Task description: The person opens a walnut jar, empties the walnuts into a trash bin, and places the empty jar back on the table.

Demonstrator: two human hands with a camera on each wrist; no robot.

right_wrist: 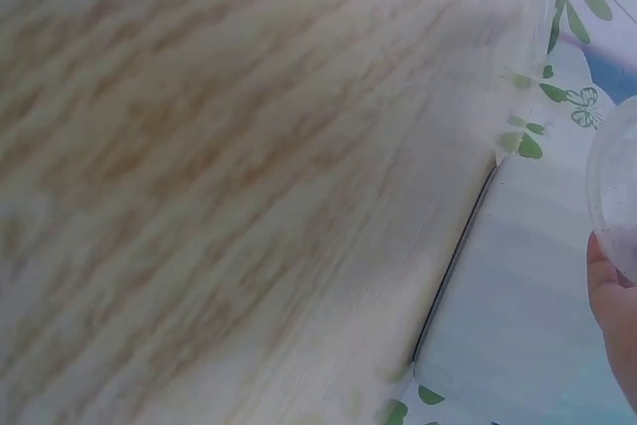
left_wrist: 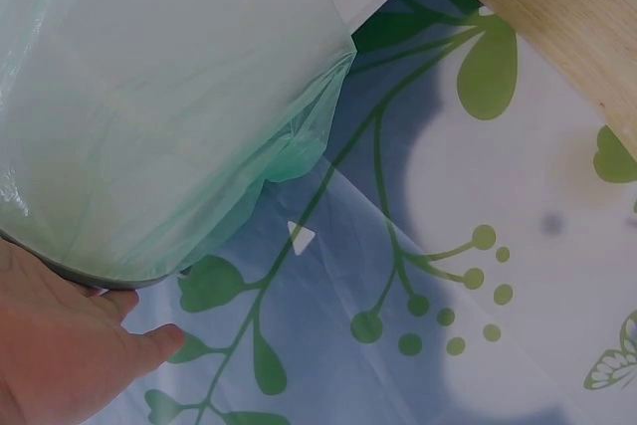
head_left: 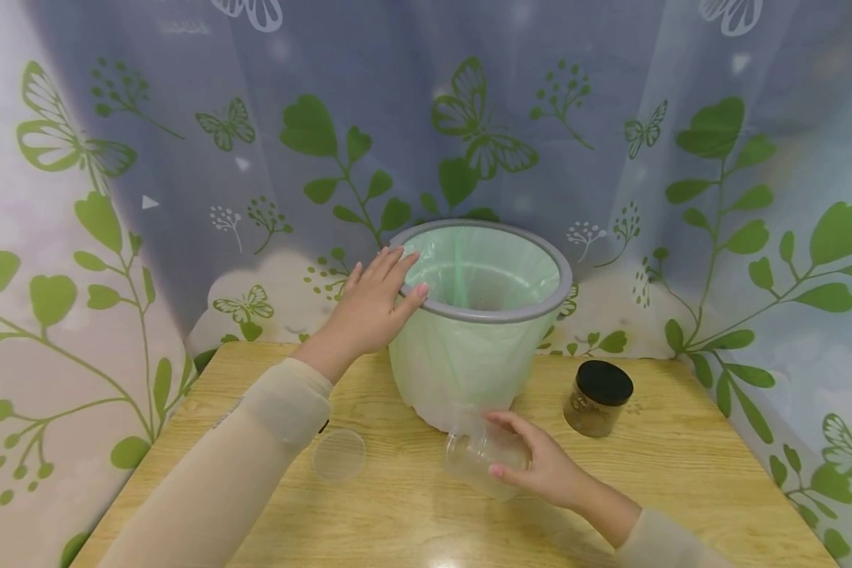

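Observation:
A bin (head_left: 483, 351) with a grey ring around its mouth and a pale green plastic liner (left_wrist: 149, 97) stands at the back of the table. My left hand (head_left: 374, 304) rests on the left side of its ring, fingers fairly straight; the left wrist view also has this hand (left_wrist: 75, 345) beside the ring. In front of the bin, my right hand (head_left: 547, 465) grips a clear plastic jar (head_left: 479, 457), tilted on its side just above or on the table. Only part of the jar (right_wrist: 615, 186) and a bit of that hand show in the right wrist view.
A clear round lid (head_left: 338, 455) lies flat on the wooden table (head_left: 397, 513), near the left forearm. Right of the bin stands a jar with a black lid (head_left: 599, 398) and brownish contents. A curtain (head_left: 426, 102) with leaves and butterflies hangs behind and at both sides.

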